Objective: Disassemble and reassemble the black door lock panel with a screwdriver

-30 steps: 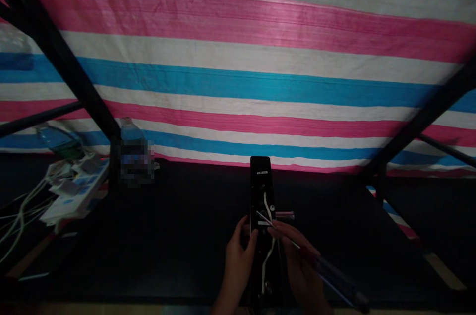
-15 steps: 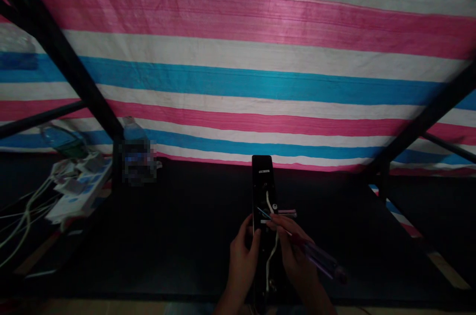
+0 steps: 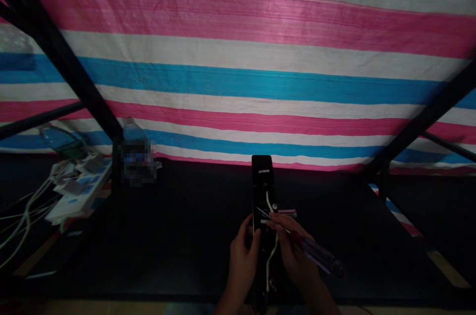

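Observation:
A long, narrow black panel (image 3: 262,178) with a white label lies on the dark surface, its near part between my hands. A pale cable (image 3: 272,253) runs along it. My left hand (image 3: 244,250) grips the panel's left edge, thumb on top and fingers at the side. In my right hand (image 3: 292,245) is a screwdriver (image 3: 316,250) with a purplish see-through handle. Its thin shaft slants up and left, and the tip rests at or just over the panel near its left edge; contact is too dark to tell. A pink object (image 3: 288,212) lies just right of the panel.
On the left are a white power strip (image 3: 80,196) with plugs and tangled white cables (image 3: 28,211), a bottle (image 3: 134,131) and a dark phone-like slab (image 3: 55,255). Black metal bars (image 3: 63,62) slope up at both sides. A striped sheet (image 3: 238,82) hangs behind.
The screwdriver's handle end has shifted slightly up and left, with its tip staying at the same spot. My left hand and the panel have hardly moved.

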{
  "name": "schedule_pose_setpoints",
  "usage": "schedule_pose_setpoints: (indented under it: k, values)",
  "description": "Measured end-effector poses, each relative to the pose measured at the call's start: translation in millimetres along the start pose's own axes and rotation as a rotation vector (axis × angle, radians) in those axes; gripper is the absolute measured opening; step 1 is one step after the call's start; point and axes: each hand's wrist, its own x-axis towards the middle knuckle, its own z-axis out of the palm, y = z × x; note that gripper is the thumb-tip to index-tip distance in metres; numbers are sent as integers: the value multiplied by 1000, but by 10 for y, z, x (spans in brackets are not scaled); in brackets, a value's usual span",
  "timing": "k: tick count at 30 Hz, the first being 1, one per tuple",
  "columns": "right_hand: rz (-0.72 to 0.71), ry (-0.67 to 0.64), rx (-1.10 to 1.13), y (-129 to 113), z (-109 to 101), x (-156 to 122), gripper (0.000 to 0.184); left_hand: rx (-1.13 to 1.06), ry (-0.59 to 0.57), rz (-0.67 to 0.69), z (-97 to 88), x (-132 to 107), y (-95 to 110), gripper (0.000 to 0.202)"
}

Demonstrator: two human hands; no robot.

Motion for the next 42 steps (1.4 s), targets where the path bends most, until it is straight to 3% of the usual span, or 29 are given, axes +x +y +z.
schedule_pose_setpoints:
  k: [13,21,25,36,42]
  values:
    - [-111,-55,-121,92,8,104,22,52,26,20,-3,14,-46,54]
    - [-3,-347,-149,-5,-48,541,21,58,2,5,-9,6,-17,55]
    - [-48,-475,-135,-146,-26,768,23,49,5,-2,-4,1,-17,57]
    - [-118,-640,-58,-226,24,865,25,63,43,22,14,-32,36,54]
    - [-143,-623,-99,-205,49,869,29,47,42,30,8,-37,26,53]
